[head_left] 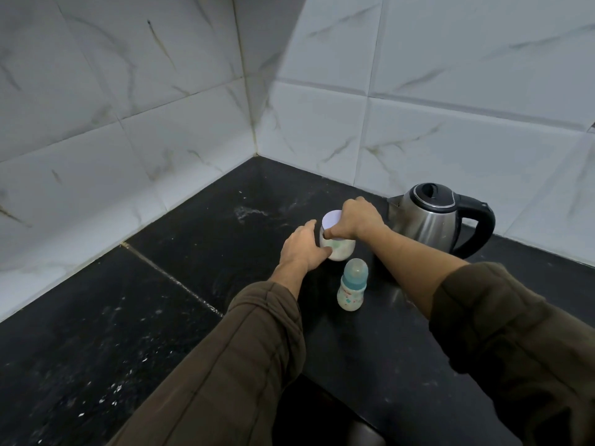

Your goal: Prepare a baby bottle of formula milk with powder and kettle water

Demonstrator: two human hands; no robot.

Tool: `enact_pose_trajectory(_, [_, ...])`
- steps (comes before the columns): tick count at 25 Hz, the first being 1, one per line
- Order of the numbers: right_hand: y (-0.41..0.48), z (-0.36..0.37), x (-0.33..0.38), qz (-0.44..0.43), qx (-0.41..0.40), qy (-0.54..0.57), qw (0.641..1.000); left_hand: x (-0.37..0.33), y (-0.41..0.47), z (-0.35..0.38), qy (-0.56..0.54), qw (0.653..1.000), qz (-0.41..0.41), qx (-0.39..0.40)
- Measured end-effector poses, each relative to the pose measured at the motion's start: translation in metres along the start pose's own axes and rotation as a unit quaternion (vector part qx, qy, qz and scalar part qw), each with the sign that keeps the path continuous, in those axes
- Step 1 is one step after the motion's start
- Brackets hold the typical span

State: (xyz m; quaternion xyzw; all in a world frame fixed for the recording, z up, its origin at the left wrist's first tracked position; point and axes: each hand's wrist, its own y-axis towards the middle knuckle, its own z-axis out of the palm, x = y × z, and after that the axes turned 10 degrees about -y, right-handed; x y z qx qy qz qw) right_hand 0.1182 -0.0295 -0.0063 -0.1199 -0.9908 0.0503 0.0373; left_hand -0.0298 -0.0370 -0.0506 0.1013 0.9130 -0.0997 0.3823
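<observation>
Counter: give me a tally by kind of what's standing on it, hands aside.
Kettle: 1
Powder jar: 1, left hand holds its side, right hand grips its lid
Baby bottle: 1, teat on
Total: 3

The black speckled surface (96,317) before me carries three upright things: a jar (341,249) of white powder, a baby bottle (352,284) just nearer me, and a steel kettle (428,217) at the right.
</observation>
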Motion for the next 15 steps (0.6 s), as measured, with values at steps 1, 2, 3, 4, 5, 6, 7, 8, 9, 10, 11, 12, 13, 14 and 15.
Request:
enact_pose_trajectory(1, [0.004,0.001,-0.002,0.000,0.002,-0.002,1.000,0.000,0.004,0.002,0.001,1.000,-0.004,0.001])
enact_pose_trajectory(2, [0.008,0.003,-0.003,-0.002,0.004,-0.001,1.000,0.001,0.007,0.004,0.002,1.000,-0.006,0.002])
enact_pose_trajectory(3, [0.011,0.004,-0.004,-0.002,0.009,0.001,1.000,0.001,0.011,0.006,0.001,1.000,-0.010,0.000])
enact_pose_trajectory(4, [0.015,0.006,-0.006,-0.004,0.014,0.000,1.000,0.001,0.015,0.008,0.002,1.000,-0.011,-0.002])
enact_pose_trajectory(5, [0.017,0.008,-0.007,-0.004,0.018,-0.001,1.000,0.002,0.018,0.010,0.002,1.000,-0.013,-0.005])
enact_pose_trajectory(6, [0.019,0.010,-0.009,-0.005,0.022,-0.002,1.000,0.003,0.021,0.011,0.003,1.000,-0.011,-0.008])
enact_pose_trajectory(7, [0.019,0.012,-0.010,-0.006,0.025,0.001,1.000,0.003,0.023,0.012,0.001,1.000,-0.012,-0.010])
enact_pose_trajectory(8, [0.021,0.015,-0.011,-0.006,0.026,0.006,1.000,0.003,0.025,0.013,0.002,1.000,-0.010,-0.014])
enact_pose_trajectory(9, [0.022,0.016,-0.013,-0.006,0.026,0.010,1.000,0.002,0.025,0.013,0.003,1.000,-0.012,-0.012])
enact_pose_trajectory(10, [0.026,0.020,-0.015,-0.007,0.026,0.016,1.000,0.003,0.028,0.014,0.003,1.000,-0.011,-0.014])
enact_pose_trajectory(11, [0.024,0.019,-0.017,-0.003,0.031,0.020,0.999,0.002,0.028,0.012,0.006,1.000,-0.010,-0.017])
enact_pose_trajectory(12, [0.025,0.021,-0.020,-0.002,0.033,0.020,0.999,0.000,0.029,0.011,0.011,1.000,-0.005,-0.023])
enact_pose_trajectory(13, [0.022,0.020,-0.022,0.000,0.039,0.013,0.999,-0.004,0.028,0.010,0.018,0.999,0.001,-0.030])
enact_pose_trajectory(14, [0.021,0.023,-0.024,-0.002,0.042,0.008,0.999,-0.006,0.029,0.010,0.020,0.999,0.009,-0.041])
enact_pose_trajectory(15, [0.016,0.021,-0.024,-0.004,0.025,0.012,1.000,-0.012,0.028,0.008,0.025,0.997,0.020,-0.065])
